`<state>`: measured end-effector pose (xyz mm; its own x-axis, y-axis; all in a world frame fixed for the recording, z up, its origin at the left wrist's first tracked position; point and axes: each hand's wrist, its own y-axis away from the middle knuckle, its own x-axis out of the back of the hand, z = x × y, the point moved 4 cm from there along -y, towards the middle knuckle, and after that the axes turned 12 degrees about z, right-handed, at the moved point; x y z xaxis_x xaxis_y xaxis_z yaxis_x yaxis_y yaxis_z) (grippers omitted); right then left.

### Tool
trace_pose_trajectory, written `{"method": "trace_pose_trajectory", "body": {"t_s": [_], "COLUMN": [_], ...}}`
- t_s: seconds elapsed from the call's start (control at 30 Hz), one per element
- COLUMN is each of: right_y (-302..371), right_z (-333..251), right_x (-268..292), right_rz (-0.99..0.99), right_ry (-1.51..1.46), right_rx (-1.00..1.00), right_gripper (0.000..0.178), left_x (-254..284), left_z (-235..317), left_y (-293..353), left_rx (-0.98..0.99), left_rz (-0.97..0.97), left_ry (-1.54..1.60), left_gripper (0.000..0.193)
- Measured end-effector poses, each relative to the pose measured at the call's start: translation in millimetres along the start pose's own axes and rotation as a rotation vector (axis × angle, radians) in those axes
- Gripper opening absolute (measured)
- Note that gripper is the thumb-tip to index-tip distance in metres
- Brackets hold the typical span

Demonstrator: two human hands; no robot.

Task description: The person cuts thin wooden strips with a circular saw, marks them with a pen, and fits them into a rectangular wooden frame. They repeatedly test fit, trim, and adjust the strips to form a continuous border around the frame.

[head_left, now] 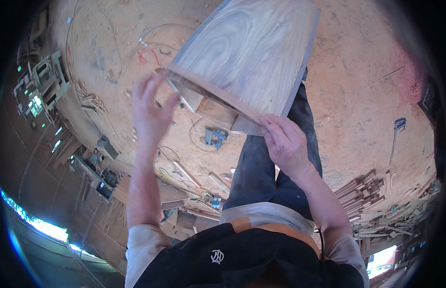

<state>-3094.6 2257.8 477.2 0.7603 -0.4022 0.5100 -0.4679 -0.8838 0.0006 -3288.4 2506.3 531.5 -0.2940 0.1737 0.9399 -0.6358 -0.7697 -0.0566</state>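
On the chest of the black shirt [184, 254], a pale round emblem [217, 257] in thin lines. Ahead of the dark trousers [251, 168], a large wooden box [247, 53], with a broad top board in swirling grain and a darker border, its open end turned toward the wearer and a little to the left. Inside that open end, brown inner panels [217, 113] meeting at angles; anything deeper, too shadowed to tell. At the right corner of the opening, the right hand [287, 144], fingers bent over the rim and gripping it. At the left corner of the opening, the left hand [153, 113], blurred, fingers spread and thumb held out, just beside the rim; impossible to tell whether touching. Below the opening, on the sandy floor [352, 86], a blue tool [215, 138]. Just past the left fingertips, a red cord [148, 56]. Off to the lower right, stacked wooden strips [362, 192]; farther up that side, a patch of pink powder [405, 72].
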Motion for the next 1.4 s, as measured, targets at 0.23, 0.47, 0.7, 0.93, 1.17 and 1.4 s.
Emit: {"method": "trace_pose_trajectory", "body": {"t_s": [0.23,0.47,0.7,0.93,1.17,1.4], "right_y": [-7,-9,0,5,21,75], "right_z": [-3,3,12,14,25,37], "right_x": [-13,-17,-13,-16,-1,-6], "right_rz": [0.079,0.078,0.105,0.168,0.261,0.373], "right_ry": [0.002,0.042,0.023,-0.030,-0.119,-0.391], "right_rx": [0.072,0.064,0.023,0.028,-0.066,-0.518], "right_gripper": [0.034,0.036,0.039,0.037,0.041,0.034], "left_x": [-4,-10,-6,-20,-31,-37], "left_z": [-69,-64,-48,-6,-15,-7], "left_y": [-48,-69,-79,-63,-58,-59], "left_rx": [-0.034,-0.085,-0.223,-0.459,-0.443,-0.453], "left_rz": [-0.339,-0.555,-0.583,-0.621,-0.580,-0.639], "left_ry": [0.166,0.036,-0.036,0.021,0.110,0.103], "left_gripper": [0.039,0.028,0.022,0.029,0.025,0.028]}}
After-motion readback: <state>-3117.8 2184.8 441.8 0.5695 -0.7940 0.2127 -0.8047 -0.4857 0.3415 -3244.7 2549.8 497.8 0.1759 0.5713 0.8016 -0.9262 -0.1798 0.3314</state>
